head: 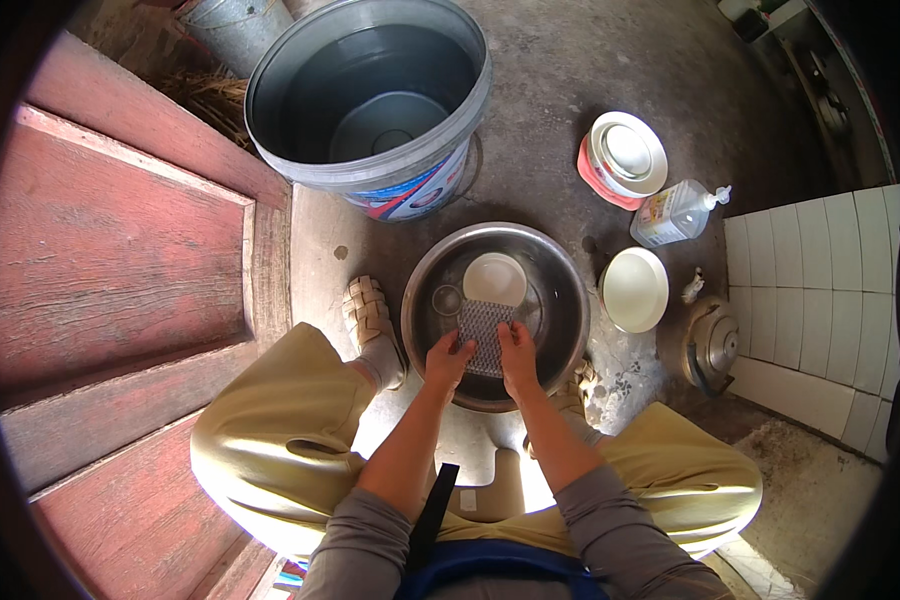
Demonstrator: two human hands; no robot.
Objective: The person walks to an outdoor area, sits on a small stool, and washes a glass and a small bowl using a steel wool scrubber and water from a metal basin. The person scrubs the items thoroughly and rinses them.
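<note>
Both my hands grip a grey, coarsely woven cloth (486, 337) by its two side edges, holding it spread flat over a round metal basin (570, 341). My left hand (448, 361) has the left edge, and my right hand (518, 356) the right. Just beyond the cloth a white bowl (495, 276) sits in the basin, its near rim hidden by the cloth. Left of that bowl is a small, clear round item (447, 300), perhaps a glass or a small dish. The basin stands on the floor between my feet.
Beyond the basin stands a large plastic bucket (405, 180). To the right are stacked bowls (630, 154), a clear pump bottle (671, 216), a pale bowl (635, 290) and a metal kettle (712, 345) near a tiled wall (802, 255). A worn red wooden door (120, 247) borders the left.
</note>
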